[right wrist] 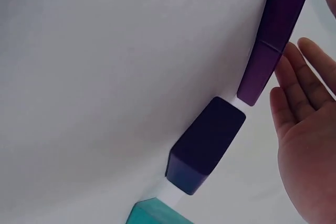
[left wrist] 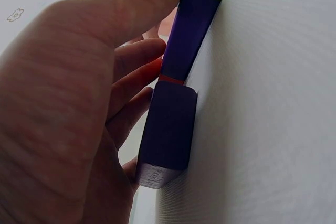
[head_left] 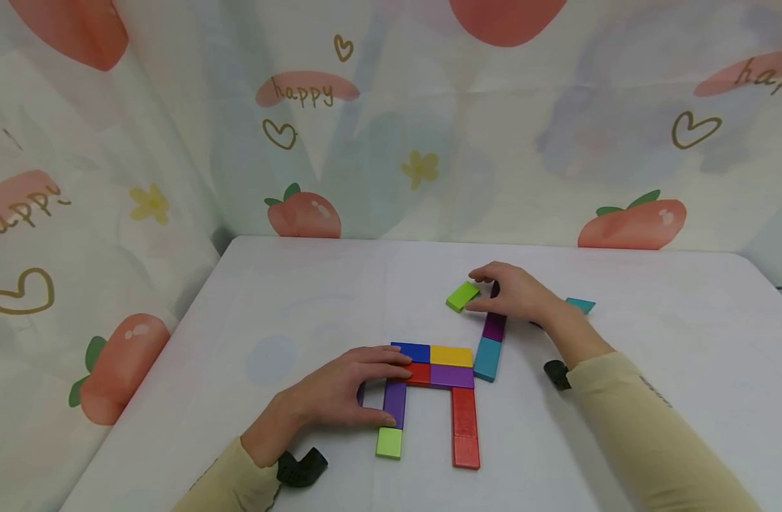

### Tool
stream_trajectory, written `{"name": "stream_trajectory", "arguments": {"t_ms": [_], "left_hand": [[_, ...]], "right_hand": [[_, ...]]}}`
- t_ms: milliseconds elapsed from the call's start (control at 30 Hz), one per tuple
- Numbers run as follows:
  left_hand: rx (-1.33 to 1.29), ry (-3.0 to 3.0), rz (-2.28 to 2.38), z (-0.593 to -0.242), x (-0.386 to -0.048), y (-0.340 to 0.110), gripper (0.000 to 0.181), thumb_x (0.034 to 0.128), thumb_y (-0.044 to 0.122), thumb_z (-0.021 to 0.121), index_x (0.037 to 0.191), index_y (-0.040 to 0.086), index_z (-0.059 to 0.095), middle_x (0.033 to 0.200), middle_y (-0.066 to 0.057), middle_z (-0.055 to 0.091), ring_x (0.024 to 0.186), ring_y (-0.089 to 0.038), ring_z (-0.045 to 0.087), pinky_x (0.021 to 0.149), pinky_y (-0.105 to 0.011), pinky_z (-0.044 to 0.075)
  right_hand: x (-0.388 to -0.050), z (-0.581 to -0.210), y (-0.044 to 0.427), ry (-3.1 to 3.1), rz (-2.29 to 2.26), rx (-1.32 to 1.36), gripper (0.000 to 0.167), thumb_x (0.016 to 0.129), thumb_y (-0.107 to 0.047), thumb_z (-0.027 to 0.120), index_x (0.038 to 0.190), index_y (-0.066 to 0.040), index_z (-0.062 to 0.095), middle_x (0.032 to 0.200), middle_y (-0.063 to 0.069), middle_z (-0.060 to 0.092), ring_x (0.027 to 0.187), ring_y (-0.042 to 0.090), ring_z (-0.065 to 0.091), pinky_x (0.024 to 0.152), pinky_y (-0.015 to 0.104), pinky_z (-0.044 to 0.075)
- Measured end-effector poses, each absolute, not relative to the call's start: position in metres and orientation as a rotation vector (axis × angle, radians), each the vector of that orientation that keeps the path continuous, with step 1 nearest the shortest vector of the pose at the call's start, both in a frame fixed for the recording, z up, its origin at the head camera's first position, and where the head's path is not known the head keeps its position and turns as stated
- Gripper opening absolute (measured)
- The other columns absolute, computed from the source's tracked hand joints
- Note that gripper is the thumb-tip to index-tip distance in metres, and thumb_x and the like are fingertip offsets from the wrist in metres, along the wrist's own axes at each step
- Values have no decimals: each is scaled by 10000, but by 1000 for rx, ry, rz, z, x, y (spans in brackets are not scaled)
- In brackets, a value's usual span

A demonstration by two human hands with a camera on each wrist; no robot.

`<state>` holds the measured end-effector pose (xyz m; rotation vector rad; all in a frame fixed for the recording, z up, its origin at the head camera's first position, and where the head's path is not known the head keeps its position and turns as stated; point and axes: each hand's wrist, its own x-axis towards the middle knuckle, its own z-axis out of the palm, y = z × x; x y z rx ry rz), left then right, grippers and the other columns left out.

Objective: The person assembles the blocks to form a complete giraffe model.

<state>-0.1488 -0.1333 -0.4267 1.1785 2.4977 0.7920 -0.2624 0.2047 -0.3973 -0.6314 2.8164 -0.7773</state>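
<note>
My left hand (head_left: 329, 387) rests on the joined blocks, fingertips over the blue block (head_left: 415, 353) and red block (head_left: 419, 375), thumb on the upright purple block (head_left: 395, 404) just above a pale green one (head_left: 388, 443). Under that palm, a dark block (left wrist: 170, 124) shows in the left wrist view. My right hand (head_left: 515, 293) arches over the top of a slanted strip with a dark purple block (head_left: 494, 327) and a teal block (head_left: 487, 358). Its thumb reaches the edge of a lime green block (head_left: 462, 296), with the index fingertip apart above it.
Yellow (head_left: 451, 356) and purple (head_left: 452, 377) blocks complete a two-row group above a red column (head_left: 465, 427). Beyond my right wrist lie a teal piece (head_left: 580, 305) and a dark block (right wrist: 207, 142). A patterned cloth (head_left: 378, 142) hangs behind the white table (head_left: 237, 284).
</note>
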Motion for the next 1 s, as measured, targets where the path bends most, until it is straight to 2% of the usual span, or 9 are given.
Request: {"name": "stream_trajectory", "arguments": {"t_ms": [567, 800, 1000], "left_hand": [[1186, 2504, 786, -427, -149, -133, 620, 873, 461, 769, 1436, 279, 584, 1538, 151, 410, 1459, -120, 293, 1162, -429, 315], [1187, 2501, 787, -426, -149, -133, 618, 877, 459, 767, 1437, 275, 584, 1538, 145, 413, 1459, -125, 294, 1164, -429, 312], [1186, 2504, 792, -426, -149, -134, 618, 875, 448, 772, 1437, 271, 584, 1539, 144, 412, 1463, -129, 288, 1166, -426, 308]], "right_hand": [[-267, -398, 187, 2818, -661, -594, 626, 876, -329, 782, 1358, 22, 591, 1330, 210, 582, 1213, 363, 519, 1044, 536, 443], [-270, -393, 194, 2814, -731, -615, 626, 880, -288, 786, 1370, 39, 575, 1271, 191, 611, 1144, 341, 551, 994, 509, 486], [-275, -384, 207, 2832, -789, -631, 621, 890, -249, 781, 1388, 49, 558, 1285, 205, 606, 1168, 357, 548, 984, 527, 480]]}}
